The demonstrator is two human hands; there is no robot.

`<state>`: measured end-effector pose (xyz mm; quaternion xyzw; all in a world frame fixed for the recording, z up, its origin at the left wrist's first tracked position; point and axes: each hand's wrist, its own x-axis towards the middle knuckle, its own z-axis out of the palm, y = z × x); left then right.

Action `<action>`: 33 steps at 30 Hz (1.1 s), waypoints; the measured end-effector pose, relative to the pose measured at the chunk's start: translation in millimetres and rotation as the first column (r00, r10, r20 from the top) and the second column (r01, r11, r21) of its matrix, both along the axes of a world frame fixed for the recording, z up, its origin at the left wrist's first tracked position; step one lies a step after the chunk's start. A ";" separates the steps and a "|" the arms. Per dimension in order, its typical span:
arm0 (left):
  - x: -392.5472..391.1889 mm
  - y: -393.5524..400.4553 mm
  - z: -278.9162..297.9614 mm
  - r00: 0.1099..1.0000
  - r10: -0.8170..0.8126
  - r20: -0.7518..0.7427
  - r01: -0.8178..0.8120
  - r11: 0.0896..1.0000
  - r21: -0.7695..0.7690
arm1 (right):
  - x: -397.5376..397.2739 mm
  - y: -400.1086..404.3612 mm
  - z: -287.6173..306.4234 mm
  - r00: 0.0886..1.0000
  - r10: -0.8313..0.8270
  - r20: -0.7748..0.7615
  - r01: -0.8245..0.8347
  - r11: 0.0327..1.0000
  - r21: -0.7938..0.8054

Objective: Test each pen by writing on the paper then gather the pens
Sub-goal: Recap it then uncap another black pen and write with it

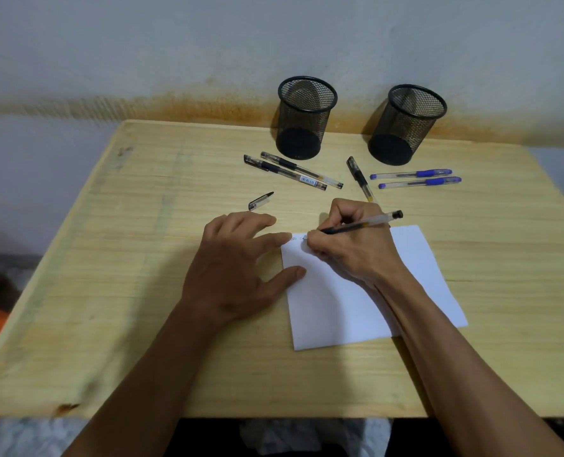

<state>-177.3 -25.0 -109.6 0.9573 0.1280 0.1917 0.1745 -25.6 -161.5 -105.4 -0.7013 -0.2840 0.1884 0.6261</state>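
The left hand [237, 275] is lying flat on the pale wooden bench [109, 258], fingers [274, 240] spread and pressing the white sheet of paper's [340, 318] edge, likely to stop it sliding. The right hand [349, 249] is pinching a clear black-ink pen [363, 223], fingers clamped near the tip, writing at the sheet's top corner; its loose cap [260, 201] is lying nearby.

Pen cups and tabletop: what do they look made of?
Both pen cups look like black wire mesh, probably metal, matte: the wall shows through the holes, and the rims and bases are solid. The table looks like pale wood or wood-look laminate, with straight grain lines and low sheen.
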 end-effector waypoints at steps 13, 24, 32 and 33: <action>0.9 0.3 -0.5 1.000 0.005 -0.010 -0.005 1.000 0.007 | 0.7 -0.9 -1.6 1.000 -0.011 -0.013 0.012 1.000 0.010; -0.4 -0.2 -0.7 1.000 0.003 0.003 -0.003 1.000 0.002 | -2.1 -2.6 2.2 0.998 -0.063 0.005 0.063 0.998 -0.024; -0.1 -0.2 -0.9 1.000 0.000 0.007 0.000 1.000 0.005 | -3.5 -3.9 6.3 0.999 -0.046 -0.007 0.046 0.999 -0.021; -0.2 -0.2 -1.0 1.000 -0.001 0.008 0.001 1.000 0.005 | -3.5 -3.9 6.3 0.999 -0.044 -0.013 0.044 0.999 -0.019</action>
